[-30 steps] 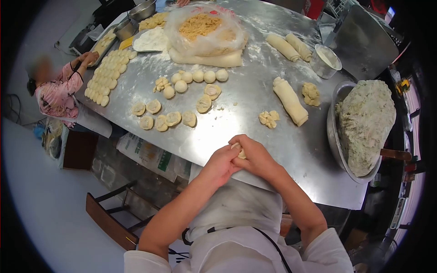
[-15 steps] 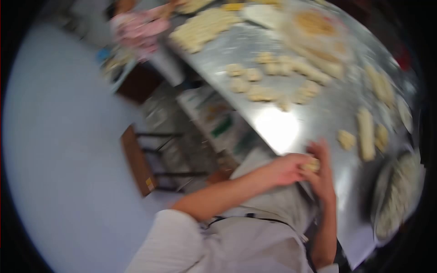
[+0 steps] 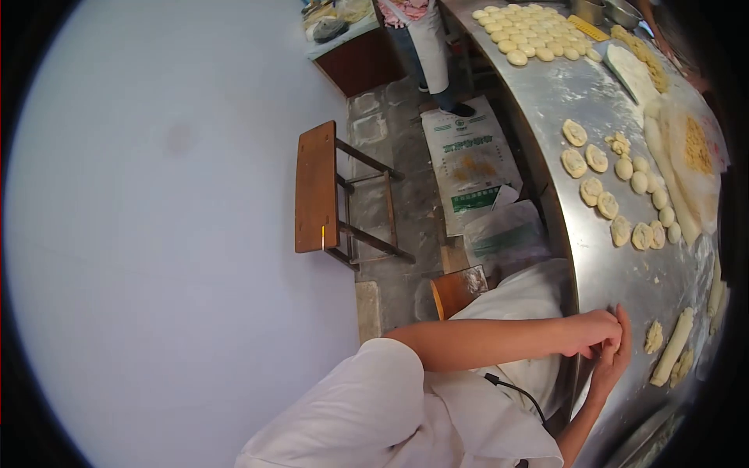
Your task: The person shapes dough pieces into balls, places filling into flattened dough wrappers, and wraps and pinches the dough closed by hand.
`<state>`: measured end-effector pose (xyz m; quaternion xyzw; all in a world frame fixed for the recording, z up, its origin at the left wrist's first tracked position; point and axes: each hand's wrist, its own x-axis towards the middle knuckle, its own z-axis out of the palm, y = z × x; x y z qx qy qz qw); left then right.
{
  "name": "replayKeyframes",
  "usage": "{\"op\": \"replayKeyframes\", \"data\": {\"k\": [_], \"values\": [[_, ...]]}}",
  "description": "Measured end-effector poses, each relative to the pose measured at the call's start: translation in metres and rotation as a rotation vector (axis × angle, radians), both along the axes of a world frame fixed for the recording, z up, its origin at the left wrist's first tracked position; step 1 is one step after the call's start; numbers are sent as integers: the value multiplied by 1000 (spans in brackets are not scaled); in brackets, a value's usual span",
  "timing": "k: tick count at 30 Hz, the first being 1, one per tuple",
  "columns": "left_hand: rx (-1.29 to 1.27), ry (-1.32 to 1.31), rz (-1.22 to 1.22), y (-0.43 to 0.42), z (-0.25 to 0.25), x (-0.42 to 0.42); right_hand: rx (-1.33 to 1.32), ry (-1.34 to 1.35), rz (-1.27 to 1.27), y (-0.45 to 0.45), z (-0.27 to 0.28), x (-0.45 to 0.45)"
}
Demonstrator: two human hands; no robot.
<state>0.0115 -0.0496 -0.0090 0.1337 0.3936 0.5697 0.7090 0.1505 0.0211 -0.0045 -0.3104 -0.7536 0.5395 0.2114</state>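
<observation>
Pc betw. palms: too hidden to make out. Location, if there: inside the cupped hands, at tabletop's (image 3: 587, 257) near long edge, beside wearer's apron (image 3: 507, 402). L hand (image 3: 591, 333) curls in against R hand (image 3: 614, 355), whose fingers stand up straighter. Grip: hands meet, but can't tell whether either one grasps anything.

Handling (my judgement): if soft dough's in there, light, even finger pressure; hard thumb push prob. tears a thin skin. Turn it a little at a time so wall thickness stays equal. Hands sit close to edge; working a bit further in over the steel = safer if it slips. Dry fingers, pinch of flour if tacky, not too much or folds won't stick.

Nearest dough: small lump (image 3: 654, 337), just beside rolled log (image 3: 672, 347); 2nd lump (image 3: 682, 368) on log's other side. Up the near edge: rough-topped rounds (image 3: 607, 205), loose group, some v. close, so soft sides could stick. Smooth balls (image 3: 639, 182) in a bent row beside them, scraps (image 3: 619, 143) at row's end.

Further: plastic bag (image 3: 706, 125) w/ crumbly yellowish stuff (image 3: 697, 148); flour heap (image 3: 630, 72); packed pale rounds (image 3: 530, 35) at far corner, near co-worker's apron (image 3: 427, 47). Off tabletop: wooden stool (image 3: 316, 187), printed sack (image 3: 468, 160) on floor.
</observation>
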Motion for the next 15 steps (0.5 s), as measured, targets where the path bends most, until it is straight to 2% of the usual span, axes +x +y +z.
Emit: {"op": "replayKeyframes", "data": {"k": [4,6,7,10,12,13,15], "values": [[108,393,-54,4,25,-13,241,78,-33,-11,6,-25],[50,86,0,14,11,-11,389,30,-64,4,-5,-21],[22,-65,20,16,4,-11,331,12,-114,5,-5,-21],[97,-288,220,11,-13,6,246,-80,-312,14,-1,-25],[138,-270,223,-3,11,5,530,23,-245,15,-8,-27],[175,-237,214,-1,0,10,556,16,-247,13,-2,-32],[154,-164,207,-4,13,5,457,-90,-174,6,23,-39]]}}
